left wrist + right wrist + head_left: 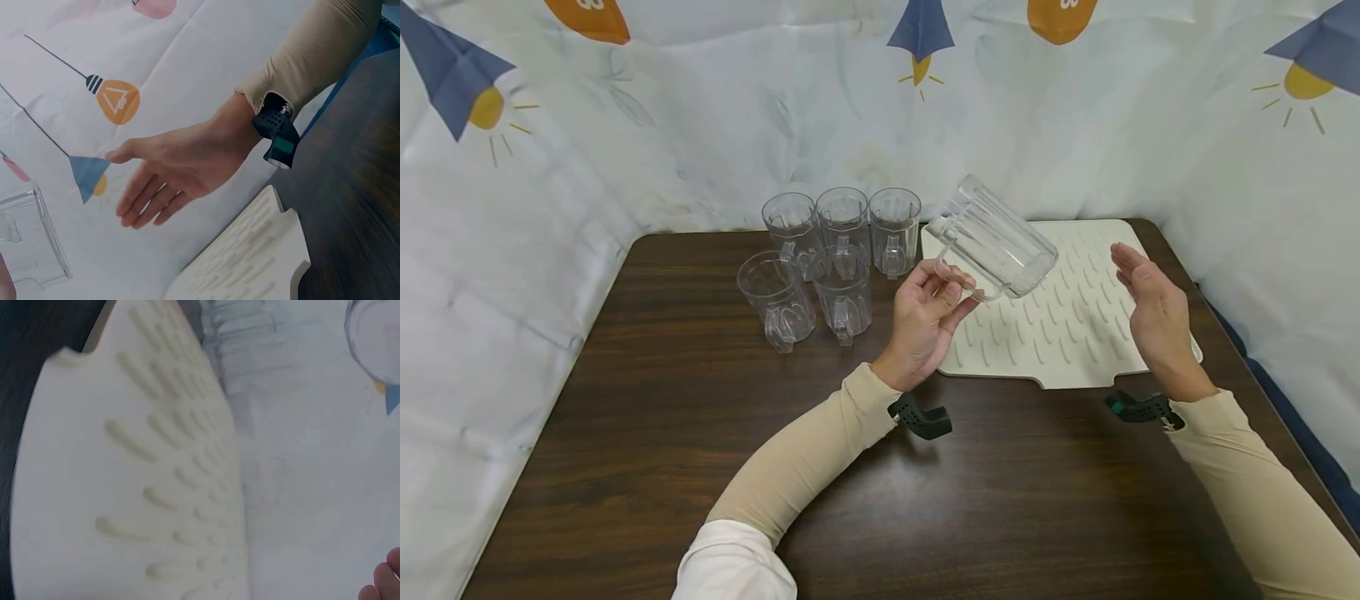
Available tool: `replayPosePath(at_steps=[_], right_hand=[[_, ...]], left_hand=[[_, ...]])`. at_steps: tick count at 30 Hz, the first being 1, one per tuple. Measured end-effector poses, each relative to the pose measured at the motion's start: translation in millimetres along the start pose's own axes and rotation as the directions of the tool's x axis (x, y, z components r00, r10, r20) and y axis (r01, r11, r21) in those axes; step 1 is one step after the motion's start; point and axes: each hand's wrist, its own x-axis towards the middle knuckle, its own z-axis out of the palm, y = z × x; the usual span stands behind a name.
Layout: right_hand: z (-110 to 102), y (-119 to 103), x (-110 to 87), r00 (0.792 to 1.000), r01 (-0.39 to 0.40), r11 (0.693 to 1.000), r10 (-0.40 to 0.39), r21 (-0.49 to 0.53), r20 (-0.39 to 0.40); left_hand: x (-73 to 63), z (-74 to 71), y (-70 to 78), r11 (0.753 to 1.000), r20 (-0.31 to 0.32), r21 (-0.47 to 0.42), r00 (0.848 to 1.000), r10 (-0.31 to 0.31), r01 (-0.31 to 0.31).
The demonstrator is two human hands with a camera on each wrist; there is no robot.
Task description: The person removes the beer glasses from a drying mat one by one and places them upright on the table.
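Note:
My left hand (925, 317) pinches the handle of a clear plastic mug (1000, 242) between thumb and fingers. Tilted well over on its side, this mug overlaps the left part of a cream draining mat (992, 358) with raised ridges. At the left edge of the left wrist view, part of the mug (34, 240) shows. My right hand (1159, 312) hovers over the mat's right side with its fingers straight, holding nothing. The left wrist view also shows that right hand (187, 159), palm turned sideways and fingers extended. In the right wrist view only its fingertips appear, at the lower right.
Several matching clear mugs (775, 287) stand upright in two rows, left of the mat, handles toward me. The dark wooden table (700, 417) ends at a pale printed curtain (715, 125) behind and at both sides.

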Motion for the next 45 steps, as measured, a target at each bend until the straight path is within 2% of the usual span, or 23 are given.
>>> replayPosePath(at_steps=[3,6,9,12,16,21,27,32,36,40,45], right_hand=[[-8,6,-1.3,0.999,-0.038,0.986,0.044,-0.161,0.031],[-16,12,-2.1,0.993,-0.084,0.955,0.104,-0.284,0.055],[-23,16,-1.7,0.986,-0.11,0.925,0.148,-0.364,0.077],[-29,19,-0.5,0.98,-0.097,0.908,0.158,-0.408,0.12],[-38,26,0.5,0.968,-0.035,0.885,0.145,-0.463,0.203],[-46,35,0.9,0.934,0.059,0.836,0.147,-0.545,0.327],[-51,44,1.7,0.903,0.156,0.78,0.136,-0.605,0.408],[-58,54,1.1,0.886,0.177,0.761,0.154,-0.625,0.438],[-64,62,0.5,0.87,0.165,0.757,0.191,-0.632,0.455],[-67,66,-1.7,0.85,0.142,0.758,0.237,-0.637,0.47],[-68,69,-4.6,0.844,0.13,0.74,0.267,-0.66,0.466]], left_hand=[[-0.5,-2.6,3.3,1.0,0.0,0.028,1.0,-0.002,0.002],[-1.2,-5.4,7.2,0.997,-0.002,0.074,1.0,-0.009,0.009],[-2.2,-8.7,11.5,0.992,-0.005,0.127,1.0,-0.017,0.017],[-2.9,-12.1,15.5,0.985,-0.011,0.173,1.0,-0.022,0.024],[-3.9,-16.6,20.0,0.974,-0.017,0.224,0.999,-0.036,0.039],[-7.5,-22.1,25.3,0.964,0.006,0.261,0.998,-0.056,0.052],[-14.4,-27.4,31.4,0.948,0.049,0.315,0.997,-0.056,0.037],[-19.6,-30.3,35.6,0.911,0.027,0.407,0.996,-0.084,0.066],[-23.2,-32.1,37.7,0.864,0.012,0.497,0.995,-0.094,0.076],[-26.7,-35.0,38.0,0.805,0.029,0.59,0.996,-0.087,0.053],[-31.2,-41.2,36.3,0.751,0.058,0.66,0.995,-0.077,0.019]])
